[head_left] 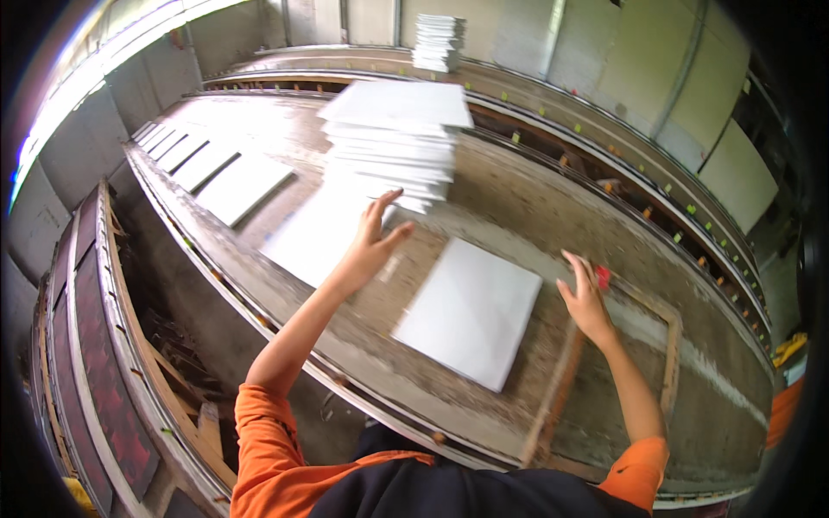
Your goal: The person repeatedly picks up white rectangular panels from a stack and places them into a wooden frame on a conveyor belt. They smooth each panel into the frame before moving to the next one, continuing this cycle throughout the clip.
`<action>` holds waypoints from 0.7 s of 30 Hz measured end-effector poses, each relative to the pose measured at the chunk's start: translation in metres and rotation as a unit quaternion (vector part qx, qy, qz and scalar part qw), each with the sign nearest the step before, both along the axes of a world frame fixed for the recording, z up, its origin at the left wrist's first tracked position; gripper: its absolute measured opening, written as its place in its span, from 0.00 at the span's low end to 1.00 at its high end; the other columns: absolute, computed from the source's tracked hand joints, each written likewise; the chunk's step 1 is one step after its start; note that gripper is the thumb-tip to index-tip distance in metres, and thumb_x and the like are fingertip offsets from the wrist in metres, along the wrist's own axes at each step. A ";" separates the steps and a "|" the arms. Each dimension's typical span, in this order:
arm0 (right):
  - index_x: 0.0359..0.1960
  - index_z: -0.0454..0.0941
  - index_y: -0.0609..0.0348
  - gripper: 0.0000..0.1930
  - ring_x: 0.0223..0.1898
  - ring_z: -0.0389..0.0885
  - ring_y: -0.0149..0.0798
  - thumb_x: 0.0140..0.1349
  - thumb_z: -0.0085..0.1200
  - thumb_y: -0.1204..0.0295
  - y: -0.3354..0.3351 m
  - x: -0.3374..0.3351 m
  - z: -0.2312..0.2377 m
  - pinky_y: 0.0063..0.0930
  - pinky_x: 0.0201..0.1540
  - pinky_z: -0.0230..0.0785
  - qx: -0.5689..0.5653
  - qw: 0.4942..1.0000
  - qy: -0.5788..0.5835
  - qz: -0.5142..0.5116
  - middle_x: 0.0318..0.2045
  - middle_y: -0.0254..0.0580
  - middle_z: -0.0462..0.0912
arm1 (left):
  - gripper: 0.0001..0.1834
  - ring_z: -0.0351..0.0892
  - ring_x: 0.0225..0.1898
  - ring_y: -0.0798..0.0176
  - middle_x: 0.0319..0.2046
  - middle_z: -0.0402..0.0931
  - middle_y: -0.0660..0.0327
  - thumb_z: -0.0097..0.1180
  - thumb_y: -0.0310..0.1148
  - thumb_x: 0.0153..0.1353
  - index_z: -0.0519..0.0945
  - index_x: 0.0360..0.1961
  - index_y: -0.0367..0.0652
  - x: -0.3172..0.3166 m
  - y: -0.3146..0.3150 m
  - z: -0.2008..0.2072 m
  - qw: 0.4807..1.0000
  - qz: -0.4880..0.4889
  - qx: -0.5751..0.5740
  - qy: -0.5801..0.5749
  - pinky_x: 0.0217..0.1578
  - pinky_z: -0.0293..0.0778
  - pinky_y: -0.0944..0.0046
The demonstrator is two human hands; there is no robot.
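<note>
A white rectangular panel [473, 312] lies flat on the long brown worktable [509, 194] in front of me. My left hand [373, 243] hovers left of it, thumb and fingers apart, over the edge of another flat white panel [315, 231]. Past this hand rises a tall, uneven stack of white panels [393, 142]. Right of the near panel, my right hand [587, 298] is held up with its fingers spread and nothing in them. Close behind its fingers is a small red object [602, 276], too small to identify. A wooden frame [673, 345] lies below and beside that hand.
Several white panels [246, 183] lie in a row along the table's far left. On a further bench at the back stands another white stack [439, 43]. A second long table [86, 345] runs along the left, across a gap holding wooden pieces [207, 427].
</note>
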State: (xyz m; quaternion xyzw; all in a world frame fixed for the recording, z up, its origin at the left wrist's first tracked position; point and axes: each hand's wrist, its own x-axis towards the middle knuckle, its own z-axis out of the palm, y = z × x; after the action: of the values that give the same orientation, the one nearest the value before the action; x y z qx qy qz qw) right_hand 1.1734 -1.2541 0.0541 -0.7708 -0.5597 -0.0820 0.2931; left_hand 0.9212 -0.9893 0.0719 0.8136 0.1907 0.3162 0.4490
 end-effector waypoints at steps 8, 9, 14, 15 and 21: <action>0.59 0.54 0.58 0.28 0.43 0.73 0.42 0.59 0.50 0.65 0.299 0.038 0.043 0.33 0.45 0.65 0.156 0.951 0.255 -0.078 0.45 0.50 0.73 | 0.27 0.63 0.55 0.50 0.53 0.60 0.47 0.52 0.35 0.57 0.61 0.57 0.41 0.012 0.219 0.016 0.976 0.157 0.091 -0.120 0.51 0.64 0.57; 0.59 0.53 0.58 0.29 0.38 0.74 0.37 0.59 0.50 0.65 0.316 0.054 0.040 0.30 0.42 0.66 0.175 0.939 0.278 -0.105 0.44 0.48 0.73 | 0.27 0.63 0.55 0.50 0.53 0.60 0.47 0.52 0.35 0.57 0.61 0.57 0.41 0.021 0.233 0.017 0.978 0.155 0.089 -0.111 0.50 0.65 0.57; 0.58 0.50 0.59 0.30 0.38 0.72 0.35 0.56 0.50 0.71 0.366 0.074 0.022 0.28 0.38 0.69 0.241 0.874 0.402 -0.130 0.44 0.49 0.68 | 0.26 0.74 0.44 0.53 0.51 0.60 0.46 0.53 0.38 0.58 0.65 0.55 0.37 0.038 0.278 0.013 0.995 0.085 0.005 -0.043 0.43 0.71 0.61; 0.58 0.50 0.59 0.29 0.39 0.72 0.36 0.56 0.50 0.73 0.371 0.064 0.028 0.29 0.39 0.69 0.250 0.861 0.427 -0.119 0.44 0.50 0.67 | 0.23 0.77 0.39 0.57 0.47 0.60 0.47 0.53 0.40 0.58 0.68 0.50 0.35 0.042 0.281 0.011 0.993 0.076 -0.031 -0.081 0.41 0.73 0.65; 0.55 0.54 0.57 0.27 0.47 0.66 0.39 0.52 0.47 0.79 0.353 0.026 0.070 0.33 0.48 0.63 0.339 0.797 0.494 -0.080 0.48 0.48 0.62 | 0.19 0.74 0.35 0.63 0.43 0.60 0.51 0.55 0.39 0.57 0.69 0.41 0.35 0.062 0.284 0.013 0.966 0.101 -0.127 -0.202 0.37 0.75 0.68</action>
State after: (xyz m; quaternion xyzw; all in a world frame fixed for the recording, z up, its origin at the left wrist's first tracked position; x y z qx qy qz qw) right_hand 1.1995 -0.9014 0.1237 -0.6001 -0.2117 0.1024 0.7645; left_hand 0.9833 -0.7057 0.0848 0.6458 0.2153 0.4911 0.5435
